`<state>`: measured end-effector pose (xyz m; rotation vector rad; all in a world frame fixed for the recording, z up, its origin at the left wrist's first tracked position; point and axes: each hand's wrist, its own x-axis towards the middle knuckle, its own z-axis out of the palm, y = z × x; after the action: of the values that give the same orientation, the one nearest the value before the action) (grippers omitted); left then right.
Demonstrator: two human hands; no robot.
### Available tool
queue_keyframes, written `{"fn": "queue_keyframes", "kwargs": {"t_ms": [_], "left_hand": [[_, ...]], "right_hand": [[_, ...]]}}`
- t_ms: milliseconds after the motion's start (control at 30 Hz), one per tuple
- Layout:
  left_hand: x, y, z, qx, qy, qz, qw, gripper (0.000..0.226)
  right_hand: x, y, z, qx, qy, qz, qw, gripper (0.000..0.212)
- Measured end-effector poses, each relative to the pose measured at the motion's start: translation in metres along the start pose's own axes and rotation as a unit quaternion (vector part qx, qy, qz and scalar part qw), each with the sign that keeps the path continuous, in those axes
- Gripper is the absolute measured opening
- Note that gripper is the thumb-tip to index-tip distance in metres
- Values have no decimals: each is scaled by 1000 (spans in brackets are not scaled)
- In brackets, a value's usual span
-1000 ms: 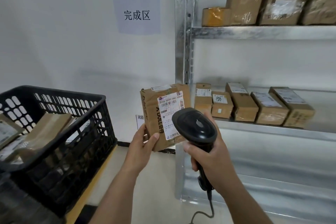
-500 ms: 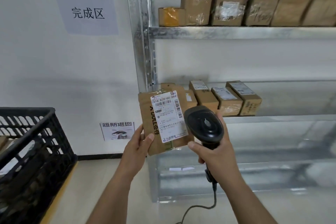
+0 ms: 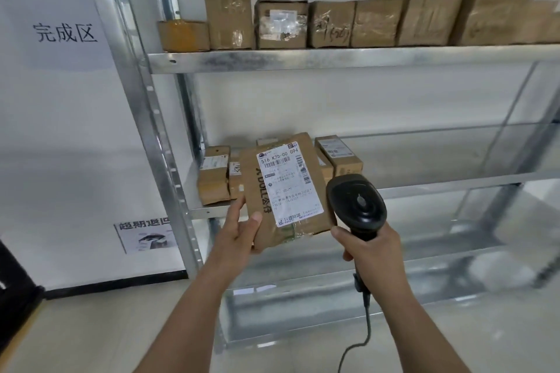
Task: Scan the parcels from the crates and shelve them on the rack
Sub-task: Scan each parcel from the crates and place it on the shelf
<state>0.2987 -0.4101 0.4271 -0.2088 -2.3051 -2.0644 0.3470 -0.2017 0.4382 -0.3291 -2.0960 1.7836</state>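
The left hand (image 3: 239, 228) grips a flat brown kraft-paper parcel (image 3: 286, 191) by its lower left corner, thumb pressed on the front face, fingers behind. The parcel is held upright, slightly tilted, in front of the left end of the middle shelf (image 3: 424, 188) of the rack (image 3: 142, 94), not resting on it. Its front carries a white rectangular shipping label (image 3: 289, 185) with barcodes; clear glossy tape crosses the lower edge.

The right hand (image 3: 371, 254) is wrapped fully around the handle of a black matte plastic barcode scanner (image 3: 356, 204), rounded head beside the parcel's lower right corner. A cable (image 3: 363, 339) hangs below.

The rack is galvanised steel with perforated uprights. Small rectangular cardboard boxes (image 3: 213, 179) sit at the middle shelf's left end. Taped cartons (image 3: 280, 24) line the top shelf (image 3: 303, 57) along its front edge.
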Motion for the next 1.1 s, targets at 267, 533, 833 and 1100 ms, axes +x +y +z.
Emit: {"fn": "queue_keyframes", "kwargs": {"t_ms": [267,533,833,1100], "left_hand": [[11,20,151,23,-20,9,999,30],[26,32,252,89,-89,75,989,38],[90,19,306,176,-141,60,972,68],[157,-5,325,222,-108,58,967,67]], "right_hand": [[56,22,-122,1,47,-24,999,20],[93,47,-204,-11,59,12,998,16],[167,63,-241,-40,89,28,995,15],[243,85,-227,-56,69,44,995,14]]}}
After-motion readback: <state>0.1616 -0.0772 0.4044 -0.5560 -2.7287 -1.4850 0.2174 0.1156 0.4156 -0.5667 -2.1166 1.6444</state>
